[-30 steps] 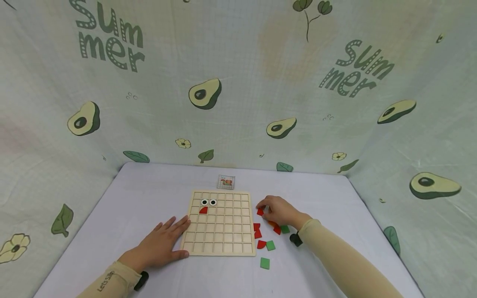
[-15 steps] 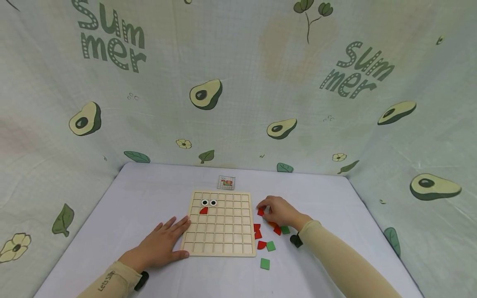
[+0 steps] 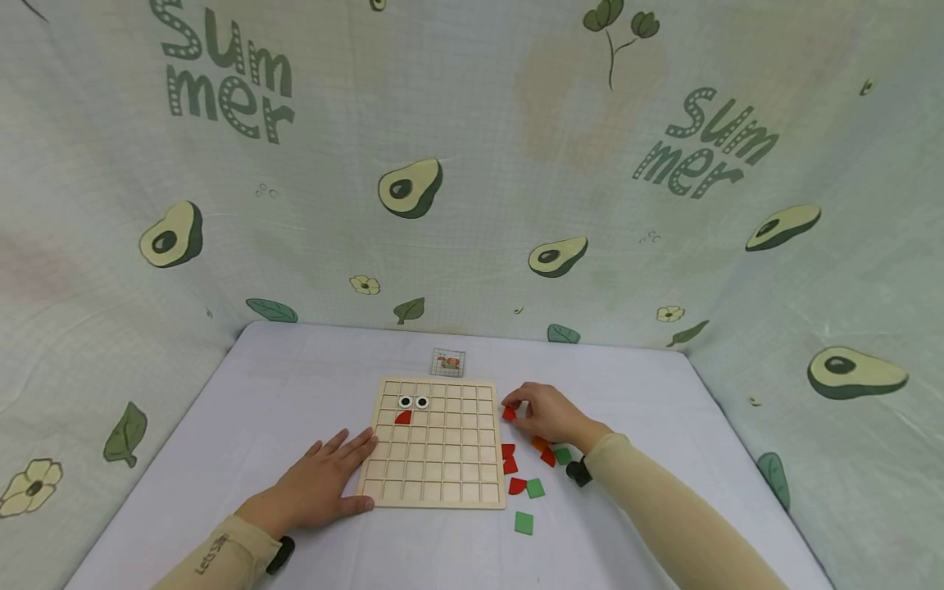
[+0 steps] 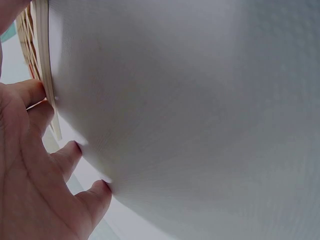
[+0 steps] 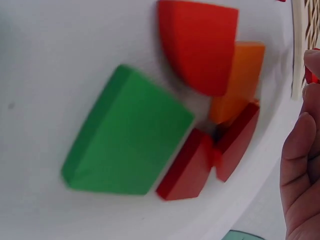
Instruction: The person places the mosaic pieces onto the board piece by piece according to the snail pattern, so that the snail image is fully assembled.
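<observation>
A wooden grid board lies on the white table. Two round eye pieces and a red quarter-round piece sit in its upper-left cells. My left hand rests with spread fingers against the board's left edge; in the left wrist view its fingertips touch the rim. Just right of the board, my right hand pinches a small red piece between thumb and fingers. In the right wrist view only a sliver of that piece shows by the fingertips.
Loose pieces lie right of the board: several red ones, an orange one and several green squares. In the right wrist view a green piece looms large. A small picture card lies behind the board.
My right hand has lifted slightly and moved a little left toward the board with the red piece, uncovering more of the orange piece. My left hand has stayed in place.
</observation>
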`<state>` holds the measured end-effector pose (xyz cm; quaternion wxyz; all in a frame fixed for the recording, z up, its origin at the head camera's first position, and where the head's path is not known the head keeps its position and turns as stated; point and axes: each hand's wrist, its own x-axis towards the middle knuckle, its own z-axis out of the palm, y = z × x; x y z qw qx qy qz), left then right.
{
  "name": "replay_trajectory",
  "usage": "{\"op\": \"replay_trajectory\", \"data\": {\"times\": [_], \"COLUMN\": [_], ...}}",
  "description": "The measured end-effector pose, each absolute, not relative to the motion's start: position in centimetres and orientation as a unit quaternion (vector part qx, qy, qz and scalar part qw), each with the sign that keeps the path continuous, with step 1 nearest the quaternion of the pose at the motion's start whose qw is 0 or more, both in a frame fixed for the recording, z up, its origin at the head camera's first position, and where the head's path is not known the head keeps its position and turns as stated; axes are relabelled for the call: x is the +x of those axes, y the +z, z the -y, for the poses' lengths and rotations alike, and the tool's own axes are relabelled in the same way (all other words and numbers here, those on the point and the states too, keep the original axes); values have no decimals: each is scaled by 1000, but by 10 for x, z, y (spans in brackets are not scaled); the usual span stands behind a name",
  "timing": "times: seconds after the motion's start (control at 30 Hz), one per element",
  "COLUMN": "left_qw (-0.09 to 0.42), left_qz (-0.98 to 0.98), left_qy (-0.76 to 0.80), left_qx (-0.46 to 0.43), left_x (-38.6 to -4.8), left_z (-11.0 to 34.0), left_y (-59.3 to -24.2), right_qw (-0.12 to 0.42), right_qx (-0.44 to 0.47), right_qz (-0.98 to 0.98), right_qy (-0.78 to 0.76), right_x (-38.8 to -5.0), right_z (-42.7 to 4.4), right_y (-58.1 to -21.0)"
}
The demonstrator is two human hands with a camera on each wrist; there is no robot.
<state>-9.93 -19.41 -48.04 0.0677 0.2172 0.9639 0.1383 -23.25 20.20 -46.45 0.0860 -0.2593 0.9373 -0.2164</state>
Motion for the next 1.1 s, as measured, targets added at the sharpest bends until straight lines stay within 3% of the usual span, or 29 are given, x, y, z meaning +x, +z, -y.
{"op": "replay_trajectory", "data": {"times": [0.5, 1.1], "left_qw": [81, 91], "left_qz": [-965, -964], "left_qy": [138, 136], "left_qx": [209, 207], "left_x": [-100, -101], "left_z": [193, 194], "left_y": [-479, -478], "right_qw": [86, 95], "right_qx": [-305, -357], "right_qz": [-921, -903], "right_qy": [-229, -219], "right_x": [-244, -241], "right_z": [-149, -64], "right_y": [-449, -467]}}
